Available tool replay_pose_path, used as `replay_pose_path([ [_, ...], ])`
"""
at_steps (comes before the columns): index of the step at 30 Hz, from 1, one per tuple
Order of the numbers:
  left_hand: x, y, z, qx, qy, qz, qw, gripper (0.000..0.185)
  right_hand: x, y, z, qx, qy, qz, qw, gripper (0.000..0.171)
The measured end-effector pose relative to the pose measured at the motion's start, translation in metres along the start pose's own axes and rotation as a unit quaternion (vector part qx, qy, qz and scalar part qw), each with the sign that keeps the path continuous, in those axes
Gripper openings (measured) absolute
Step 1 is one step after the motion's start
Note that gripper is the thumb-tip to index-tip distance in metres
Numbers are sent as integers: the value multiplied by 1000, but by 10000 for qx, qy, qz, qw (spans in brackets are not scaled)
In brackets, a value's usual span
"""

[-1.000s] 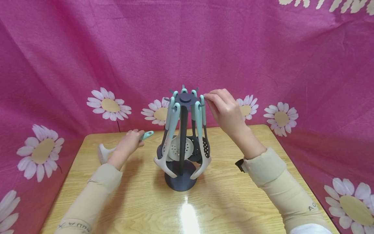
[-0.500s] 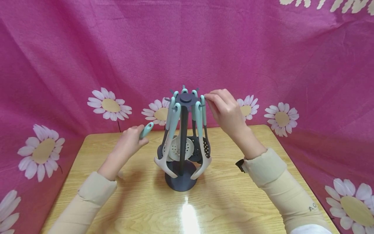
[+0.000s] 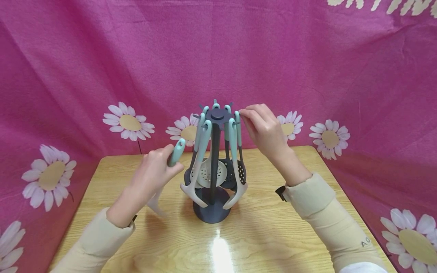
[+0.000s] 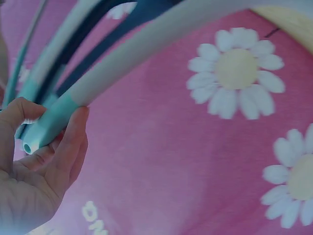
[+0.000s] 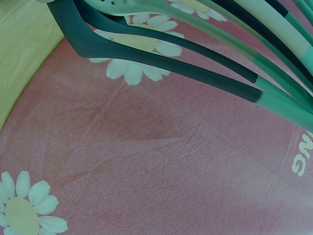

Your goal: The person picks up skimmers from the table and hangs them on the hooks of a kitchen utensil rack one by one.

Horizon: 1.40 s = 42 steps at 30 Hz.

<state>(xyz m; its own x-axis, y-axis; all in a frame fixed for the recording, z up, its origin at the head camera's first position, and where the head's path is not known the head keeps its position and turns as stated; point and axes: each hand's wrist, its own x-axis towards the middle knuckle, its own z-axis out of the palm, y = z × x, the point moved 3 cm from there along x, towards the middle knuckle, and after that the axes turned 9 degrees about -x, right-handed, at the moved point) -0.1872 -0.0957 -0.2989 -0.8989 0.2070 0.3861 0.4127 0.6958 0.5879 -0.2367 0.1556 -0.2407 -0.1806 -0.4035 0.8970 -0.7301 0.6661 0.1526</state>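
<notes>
My left hand [image 3: 151, 170] pinches the mint handle of a kitchen utensil [image 3: 176, 152] between thumb and fingers. Its hole end points up; the light-grey neck slopes down behind the hand, and the head is blurred and mostly hidden. In the left wrist view, the neck [image 4: 142, 54] runs up and right from the fingers. Just to the right stands a dark rotating utensil rack [image 3: 216, 151]. My right hand [image 3: 264, 131] has its fingertips together at a hook on the rack's right side, beside the top of a hanging handle. It is out of the right wrist view.
Several mint-handled utensils hang around the rack, among them a light-grey skimmer [image 3: 206, 175] and dark slotted ones [image 3: 228, 170]. The rack's round base [image 3: 211, 212] stands on a wooden table [image 3: 273, 227]. A pink daisy-print cloth [image 3: 218, 49] rises behind and at both sides.
My left hand has lifted the utensil off the table on the left and moved toward the rack, tipping its handle end upward. The right hand has stayed at the hook.
</notes>
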Motion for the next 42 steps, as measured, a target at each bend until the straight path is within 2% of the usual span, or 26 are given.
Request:
replay_pose_path([
  [7,-6,34,-2,-383,-69,122,9992,16,1,-1,-1,-43,-43,-40,10000,10],
  [13,-4,59,2,-660,-102,219,9975,14,0,-1,-1,-47,23,-21,10000,12],
  [20,4,83,6,-500,67,336,9982,15,-1,-1,0,-16,-8,40,10000,13],
  [31,12,97,15,-241,313,633,9972,16,0,-1,-1,-124,20,-74,9999,10],
  [42,15,99,21,-172,370,555,9976,15,-1,-1,1,43,107,108,9999,10],
])
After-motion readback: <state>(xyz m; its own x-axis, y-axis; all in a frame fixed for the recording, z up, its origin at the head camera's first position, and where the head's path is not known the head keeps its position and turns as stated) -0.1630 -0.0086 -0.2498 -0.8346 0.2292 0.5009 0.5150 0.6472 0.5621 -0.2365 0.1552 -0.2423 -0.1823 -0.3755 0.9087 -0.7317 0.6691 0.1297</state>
